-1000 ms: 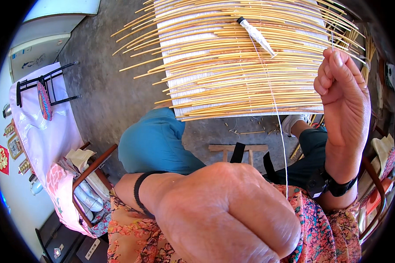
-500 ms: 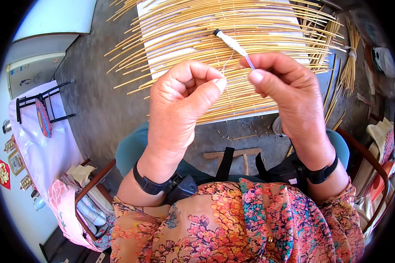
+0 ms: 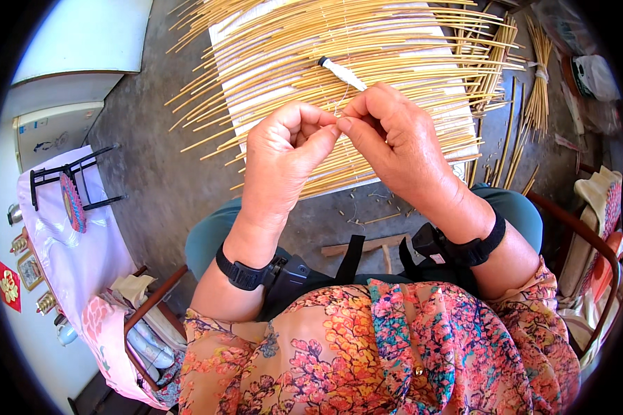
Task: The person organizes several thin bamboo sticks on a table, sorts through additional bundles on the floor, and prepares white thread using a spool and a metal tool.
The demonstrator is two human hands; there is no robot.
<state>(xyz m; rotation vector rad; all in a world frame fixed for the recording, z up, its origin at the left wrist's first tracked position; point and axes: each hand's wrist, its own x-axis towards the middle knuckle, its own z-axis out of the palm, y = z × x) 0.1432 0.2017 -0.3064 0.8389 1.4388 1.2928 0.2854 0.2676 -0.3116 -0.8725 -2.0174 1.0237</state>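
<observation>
My left hand (image 3: 284, 155) and my right hand (image 3: 394, 142) are raised together over a mat of thin yellow bamboo sticks (image 3: 311, 48). The fingertips of both hands meet and pinch a fine pale thread (image 3: 342, 97). The thread runs up to a white spool-like piece (image 3: 342, 74) lying on the sticks just beyond my right fingers. A white board (image 3: 228, 41) lies under the sticks. Each wrist wears a black band.
Bundles of loose sticks (image 3: 526, 76) lie at the right on the grey concrete floor (image 3: 145, 173). A table with a pink cloth (image 3: 69, 242) and a small black rack stands at the left. A chair with a red-brown frame (image 3: 588, 235) is at the right.
One second ago my hands were wide apart, the right raised high with the thread stretched. They have come together above the mat and the fingertips now meet on the thread.
</observation>
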